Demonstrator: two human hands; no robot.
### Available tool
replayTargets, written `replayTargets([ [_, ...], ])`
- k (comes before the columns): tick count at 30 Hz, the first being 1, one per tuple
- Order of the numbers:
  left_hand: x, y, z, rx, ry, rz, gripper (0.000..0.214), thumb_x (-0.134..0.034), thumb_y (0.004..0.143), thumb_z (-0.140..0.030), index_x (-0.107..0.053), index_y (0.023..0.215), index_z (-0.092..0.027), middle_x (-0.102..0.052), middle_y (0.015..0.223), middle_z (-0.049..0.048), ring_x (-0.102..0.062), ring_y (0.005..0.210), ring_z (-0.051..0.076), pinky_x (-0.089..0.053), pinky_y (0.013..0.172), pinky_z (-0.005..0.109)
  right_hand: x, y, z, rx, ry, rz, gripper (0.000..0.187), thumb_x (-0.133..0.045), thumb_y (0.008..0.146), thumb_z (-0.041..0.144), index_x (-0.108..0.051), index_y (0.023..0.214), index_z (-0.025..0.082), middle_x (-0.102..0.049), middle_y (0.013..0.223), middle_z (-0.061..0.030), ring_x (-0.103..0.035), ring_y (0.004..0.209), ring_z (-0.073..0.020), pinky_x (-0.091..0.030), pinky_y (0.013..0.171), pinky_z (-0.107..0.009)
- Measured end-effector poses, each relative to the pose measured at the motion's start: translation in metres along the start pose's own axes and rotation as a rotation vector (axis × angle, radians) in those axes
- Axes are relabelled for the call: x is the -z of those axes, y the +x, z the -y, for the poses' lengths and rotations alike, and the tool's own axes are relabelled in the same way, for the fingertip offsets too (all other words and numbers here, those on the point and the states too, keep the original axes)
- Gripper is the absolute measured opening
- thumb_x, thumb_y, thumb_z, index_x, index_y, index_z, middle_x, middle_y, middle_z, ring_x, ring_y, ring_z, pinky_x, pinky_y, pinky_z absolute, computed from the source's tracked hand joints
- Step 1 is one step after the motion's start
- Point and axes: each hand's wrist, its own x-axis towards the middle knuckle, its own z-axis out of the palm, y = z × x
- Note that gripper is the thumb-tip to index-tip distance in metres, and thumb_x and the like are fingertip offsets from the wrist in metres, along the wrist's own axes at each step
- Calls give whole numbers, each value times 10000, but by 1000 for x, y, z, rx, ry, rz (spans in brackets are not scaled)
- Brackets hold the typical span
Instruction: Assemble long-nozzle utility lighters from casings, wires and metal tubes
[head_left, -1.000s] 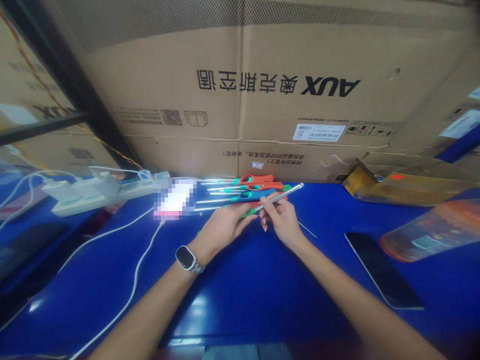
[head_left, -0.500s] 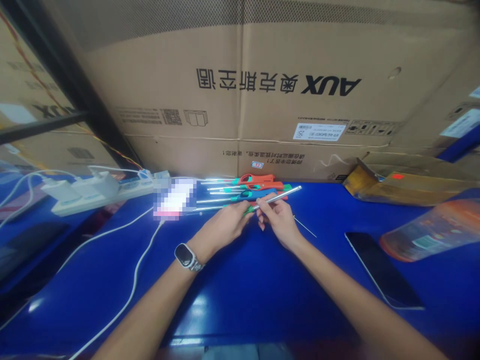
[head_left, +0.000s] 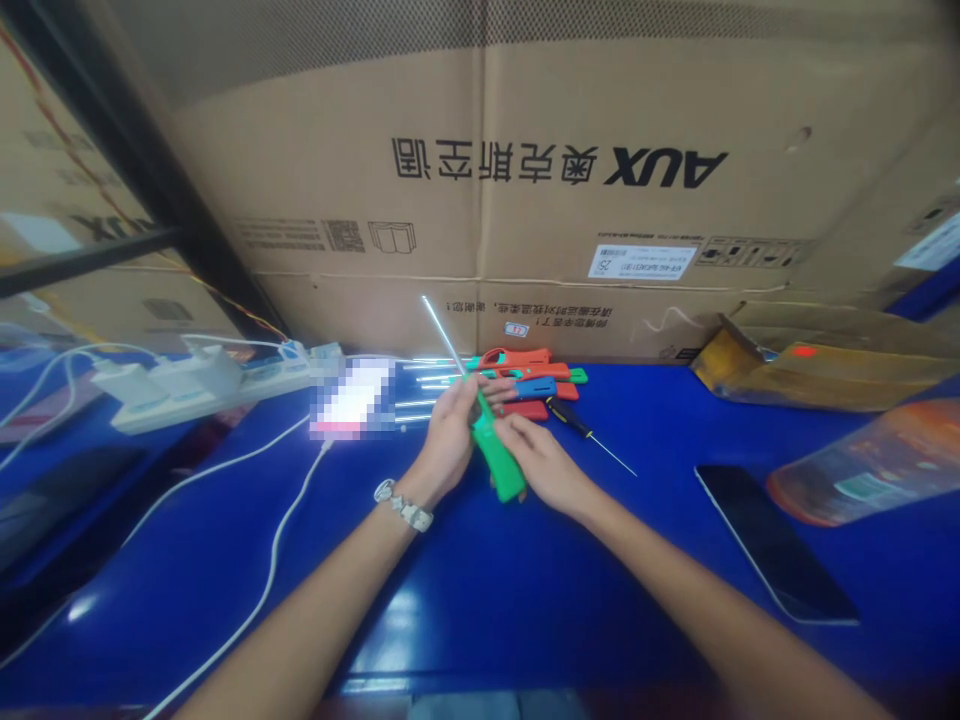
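A green long-necked lighter (head_left: 499,465) is held between my two hands, its handle low and toward me, its metal tube slanting up to the left. My left hand (head_left: 448,425) is closed around it where the tube meets the handle. On the handle's right side, my right hand (head_left: 546,458) grips with its fingers partly hidden. Just behind lie several more lighters, among them an orange-red lighter (head_left: 525,357) and a blue lighter (head_left: 535,388), their tubes pointing left. Beside them a black-and-yellow screwdriver (head_left: 571,417) rests with its thin shaft toward the lower right.
A large cardboard box (head_left: 337,150) stands behind the blue table (head_left: 465,600). At left are a power strip (head_left: 217,385), a lit, blurred-out device (head_left: 352,395) and white cables. To the right lie a dark phone (head_left: 772,540), a clear plastic jar (head_left: 870,465) and an open carton (head_left: 810,365).
The lighter has been turned in my hands: its tube pointed right and now points up-left, with the green handle in view. My right hand has shifted from the tube to the handle.
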Motion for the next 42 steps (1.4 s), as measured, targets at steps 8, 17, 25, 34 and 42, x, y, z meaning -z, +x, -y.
replayTargets([
  [8,11,0,-13,76,-23,119,258,-680,880,-365,-653,1043,-167,-714,1159,105,-665,1056,236,-526,905,355,-2,-1,-6,112,77,-19,306,-511,933,536,-409,978,252,-579,573,102,-494,332,-92,-389,330,-171],
  [17,9,-4,-14,14,-113,46,316,-818,738,-359,-635,887,-148,-627,736,-12,-659,738,146,-541,697,246,-11,-10,0,235,-194,-251,196,-553,924,423,-486,941,240,-601,608,53,-572,471,-124,-422,477,-204],
  [25,-8,-1,-2,-89,-65,-309,454,-640,864,-534,-425,655,-193,-418,496,-79,-439,418,75,-404,429,187,-22,-16,8,223,-629,-358,145,-554,892,363,-569,958,235,-699,702,3,-662,583,-193,-395,541,-233],
  [34,-3,-2,-6,-130,-56,-256,425,-714,801,-533,-499,701,-180,-489,544,-61,-520,493,85,-468,507,199,-15,-15,4,293,-684,-317,242,-497,958,387,-622,1052,203,-735,796,-48,-702,676,-215,-477,627,-262],
  [42,9,-3,2,-163,243,-69,399,-645,853,-545,-573,976,-172,-664,906,27,-649,694,123,-529,616,243,-12,-16,10,313,-676,-136,454,-380,1002,278,-411,1445,185,-603,1365,-138,-618,1200,-280,-503,973,-420],
])
